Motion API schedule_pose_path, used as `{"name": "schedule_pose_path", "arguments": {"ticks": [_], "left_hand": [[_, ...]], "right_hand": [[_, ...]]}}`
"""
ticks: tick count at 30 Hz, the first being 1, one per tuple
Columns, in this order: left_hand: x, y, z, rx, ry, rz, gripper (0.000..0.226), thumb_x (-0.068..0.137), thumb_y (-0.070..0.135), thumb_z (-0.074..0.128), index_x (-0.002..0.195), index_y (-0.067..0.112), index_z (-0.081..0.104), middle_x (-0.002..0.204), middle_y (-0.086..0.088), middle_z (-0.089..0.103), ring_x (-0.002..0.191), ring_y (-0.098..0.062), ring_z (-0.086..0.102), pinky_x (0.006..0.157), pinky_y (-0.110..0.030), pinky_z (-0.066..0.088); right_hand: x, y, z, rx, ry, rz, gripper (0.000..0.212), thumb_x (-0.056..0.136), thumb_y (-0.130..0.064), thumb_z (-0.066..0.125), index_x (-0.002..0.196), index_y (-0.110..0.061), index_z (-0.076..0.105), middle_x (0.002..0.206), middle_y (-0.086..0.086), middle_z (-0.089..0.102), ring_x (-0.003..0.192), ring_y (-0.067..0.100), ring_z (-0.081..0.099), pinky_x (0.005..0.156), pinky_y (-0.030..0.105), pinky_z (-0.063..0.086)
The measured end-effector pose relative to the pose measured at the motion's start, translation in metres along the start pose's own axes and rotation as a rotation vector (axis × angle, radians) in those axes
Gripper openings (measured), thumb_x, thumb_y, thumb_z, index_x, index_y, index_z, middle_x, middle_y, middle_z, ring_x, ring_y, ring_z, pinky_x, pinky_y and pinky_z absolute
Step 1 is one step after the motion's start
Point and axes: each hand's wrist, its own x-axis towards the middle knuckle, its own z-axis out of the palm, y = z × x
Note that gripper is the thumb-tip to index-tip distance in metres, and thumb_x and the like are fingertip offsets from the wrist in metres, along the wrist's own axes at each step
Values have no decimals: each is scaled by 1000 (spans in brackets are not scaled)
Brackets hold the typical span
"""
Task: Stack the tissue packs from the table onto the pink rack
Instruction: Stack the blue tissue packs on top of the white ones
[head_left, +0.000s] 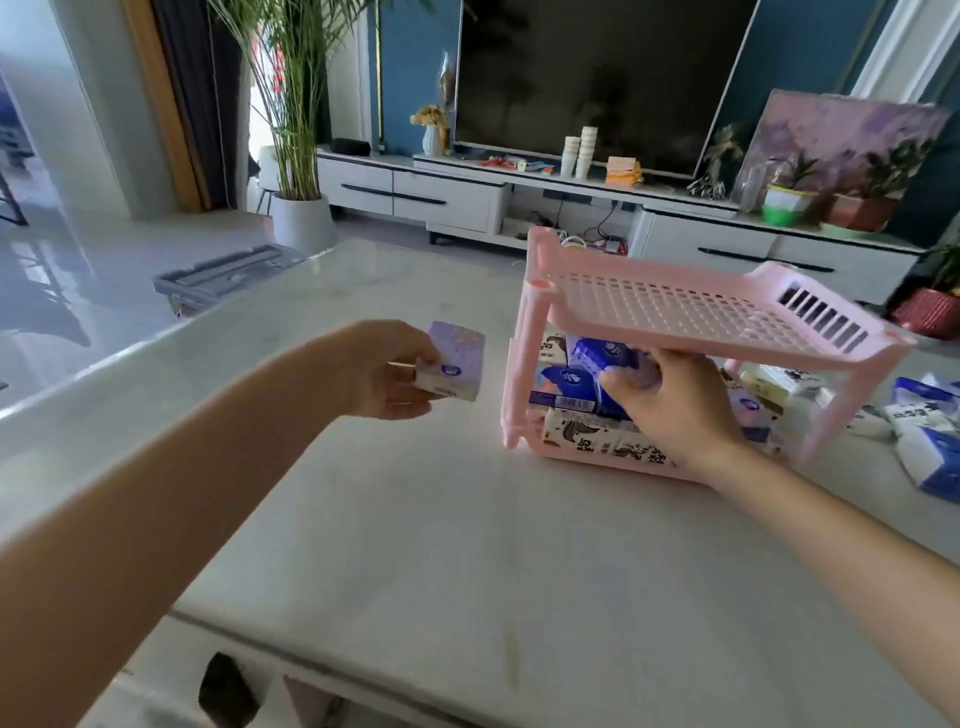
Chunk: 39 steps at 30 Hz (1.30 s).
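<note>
A two-tier pink rack (691, 304) stands on the white marble table (415, 519). Its upper shelf is bare; its lower shelf holds several tissue packs, white patterned ones (587, 434) below and blue ones on top. My right hand (670, 400) reaches into the lower tier and grips a blue tissue pack (605, 356) lying on that pile. My left hand (387, 371) hovers above the table to the left of the rack, holding a purple tissue pack (457, 358).
More loose tissue packs (924, 436) lie on the table right of and behind the rack. Beyond the table are a TV console (447, 197) with a large screen, paper cups, potted plants and a grey crate (223, 278) on the floor.
</note>
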Motion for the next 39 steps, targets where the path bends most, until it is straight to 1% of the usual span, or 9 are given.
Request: {"name": "schedule_pose_path", "arguments": {"ticks": [3,7,12,15,19,24,27,30,39], "left_hand": [[33,17,19,-20,-24,21,6,88,5,51,82,7,50,72,-8,62,62,-15,56,53,-22,47],[56,25,43,-85,-75,3,5,89,7,53,85,5,51,50,-7,61,60,-12,52,54,-18,43],[72,19,67,-49,-165,58,8,89,0,53,83,2,58,72,-7,53,85,-14,48,88,-27,50],[83,18,75,112,-59,175,18,88,11,60,100,-2,57,87,-11,61,89,-20,59,84,-34,54],[95,13,74,312,69,315,39,88,30,60,109,-2,59,110,-18,63,96,-26,60,86,-38,53],[89,12,73,340,-7,333,27,91,20,51,113,5,59,118,-10,59,112,-26,51,86,-36,43],[85,8,73,367,-109,321,19,88,16,58,106,10,61,120,-9,58,118,-28,49,101,-47,40],[87,7,71,369,-127,301,7,86,15,60,91,16,64,113,-8,61,115,-29,51,99,-49,42],[94,6,72,365,-156,301,15,86,11,59,100,15,63,112,-7,62,113,-28,51,99,-50,42]], "right_hand": [[12,-2,13,-81,111,84,21,82,-36,60,72,-21,49,72,-5,56,81,21,56,76,30,39],[26,-4,27,-166,113,295,54,83,-51,56,122,-14,52,130,8,53,124,29,43,106,39,26],[38,-6,36,-173,144,335,65,86,-57,49,138,-20,37,147,4,36,137,27,28,112,44,12],[39,-9,36,-150,109,324,51,90,-50,44,130,-18,45,138,7,45,131,29,35,110,46,18],[32,-3,25,19,27,251,27,94,-20,36,76,-7,51,78,6,54,85,29,49,88,37,32],[29,12,18,42,-119,149,28,95,-30,43,106,-8,56,97,2,55,96,22,49,94,38,35],[30,18,18,18,-119,92,28,92,-35,47,105,-12,58,103,3,61,100,24,53,95,43,41],[33,20,19,35,-113,89,29,92,-37,49,107,-14,58,111,2,60,106,25,52,97,46,40],[32,25,22,18,-66,20,27,93,-30,49,101,-8,62,100,5,64,95,20,53,89,39,41]]}}
